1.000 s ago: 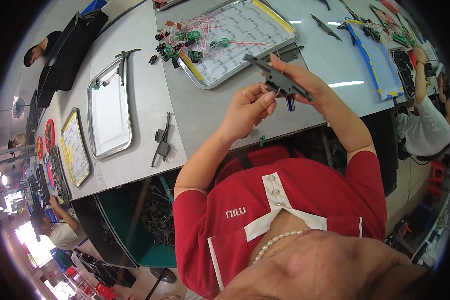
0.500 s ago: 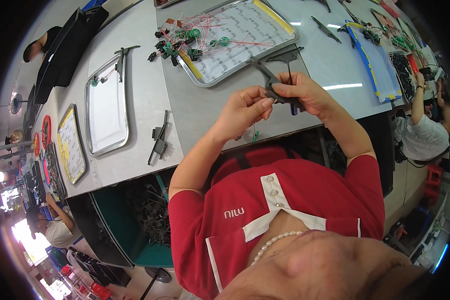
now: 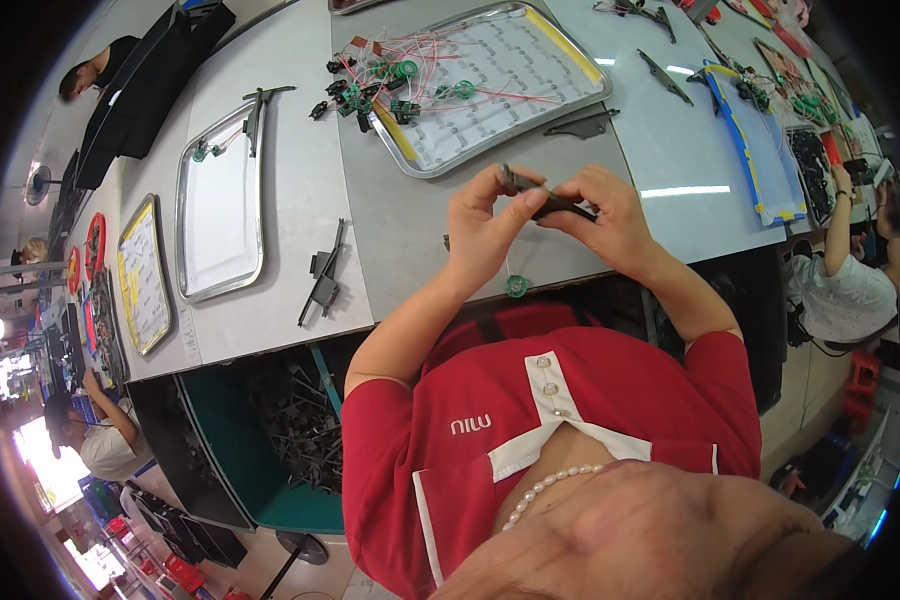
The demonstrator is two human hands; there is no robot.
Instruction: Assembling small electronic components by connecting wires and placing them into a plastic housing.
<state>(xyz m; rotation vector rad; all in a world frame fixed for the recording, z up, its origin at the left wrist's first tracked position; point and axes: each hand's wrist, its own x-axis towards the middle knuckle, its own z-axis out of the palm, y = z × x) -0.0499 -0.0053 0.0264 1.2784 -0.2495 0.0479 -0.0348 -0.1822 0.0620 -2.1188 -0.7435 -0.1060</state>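
Both of my hands are raised over the near edge of the workbench, gripping one dark grey plastic part (image 3: 564,207). My left hand (image 3: 488,228) pinches its left end between thumb and fingers. On its other end, the thumb and fingers of my right hand (image 3: 610,215) are closed. Below my left hand, a small round green circuit board (image 3: 517,286) dangles from a thin wire. Fingers cover much of the part, so its full shape is hidden. Beyond my hands, another dark plastic piece (image 3: 582,125) lies beside a metal tray (image 3: 440,168).
Wired green boards (image 3: 370,95) heap over that tray's left side. Leftward are a white-lined tray (image 3: 220,240), a yellow-edged tray (image 3: 145,290) and a dark bracket (image 3: 322,280). A teal bin (image 3: 240,450) below holds dark parts. Another person (image 3: 845,285) works at right.
The plastic part has turned in my hands and looks narrower. My left hand has tilted upright. A thin rod with a blue end by my right hand no longer shows. The green board hangs more visibly.
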